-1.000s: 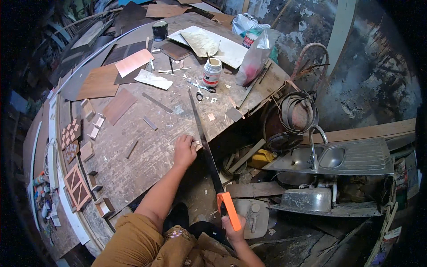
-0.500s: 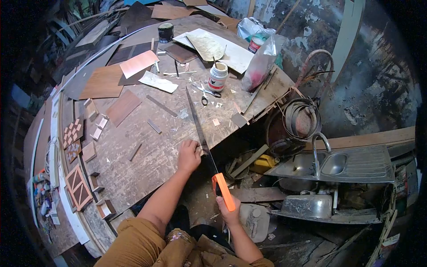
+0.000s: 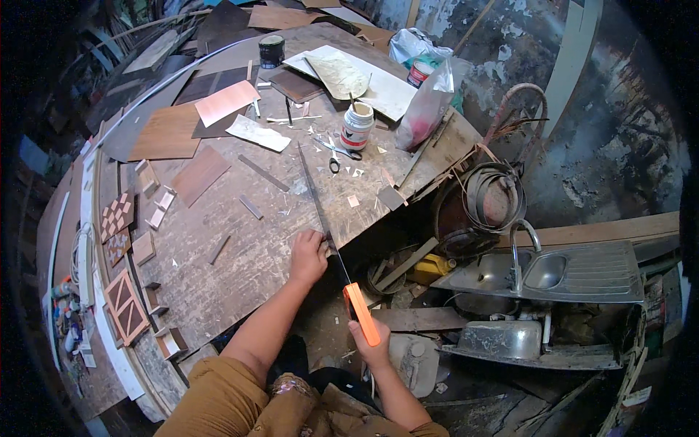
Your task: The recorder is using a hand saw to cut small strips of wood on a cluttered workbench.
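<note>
My right hand (image 3: 373,348) is wrapped round the orange handle of a handsaw (image 3: 362,315). Its long dark blade slants away across the front edge of the wooden worktable (image 3: 247,284), with the tip near the scissors. Right beside the blade, my left hand (image 3: 309,256) presses down at that edge with its fingers curled. A small dark bit shows at its fingertips, but what it grips is mostly hidden under the hand. Scissors (image 3: 336,154) and a white jar (image 3: 357,127) with a stick in it stand beyond the blade.
Small wooden assemblies (image 3: 171,342) and a framed panel (image 3: 128,307) line the table's left side. Veneer sheets (image 3: 164,135), thin strips (image 3: 263,172) and a dark can (image 3: 271,52) lie farther back. A steel sink (image 3: 582,269) and a bucket (image 3: 473,211) stand at the right.
The saw and my right hand have shifted slightly to the left, the blade tilting a little. My left hand stays almost in place at the table edge.
</note>
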Tool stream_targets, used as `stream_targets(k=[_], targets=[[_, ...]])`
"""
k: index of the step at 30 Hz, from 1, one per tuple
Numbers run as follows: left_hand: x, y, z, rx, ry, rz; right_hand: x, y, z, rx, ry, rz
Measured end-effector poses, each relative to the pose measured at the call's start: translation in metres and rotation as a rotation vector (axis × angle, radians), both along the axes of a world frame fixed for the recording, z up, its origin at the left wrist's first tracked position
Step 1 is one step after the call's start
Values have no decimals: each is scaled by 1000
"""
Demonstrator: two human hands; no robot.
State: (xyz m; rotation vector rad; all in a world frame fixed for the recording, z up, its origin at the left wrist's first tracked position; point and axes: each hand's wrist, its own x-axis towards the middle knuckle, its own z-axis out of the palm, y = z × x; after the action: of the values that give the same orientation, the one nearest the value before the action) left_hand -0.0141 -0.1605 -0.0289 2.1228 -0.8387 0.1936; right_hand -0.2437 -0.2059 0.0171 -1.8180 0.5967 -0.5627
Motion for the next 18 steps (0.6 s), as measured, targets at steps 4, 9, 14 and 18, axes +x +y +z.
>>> stream_targets(k=[4,9,14,18], targets=[[-5,-5,5,21,-17,-12,-26,13,-4,23,-24,-25],[-2,-3,4,36,-11,-36,-32,18,20,-53,17,30],[-1,-8,8,-3,-23,-27,-28,7,25,-13,-54,44],[0,-6,2,14,-78,-27,-44,14,16,-17,-15,44]])
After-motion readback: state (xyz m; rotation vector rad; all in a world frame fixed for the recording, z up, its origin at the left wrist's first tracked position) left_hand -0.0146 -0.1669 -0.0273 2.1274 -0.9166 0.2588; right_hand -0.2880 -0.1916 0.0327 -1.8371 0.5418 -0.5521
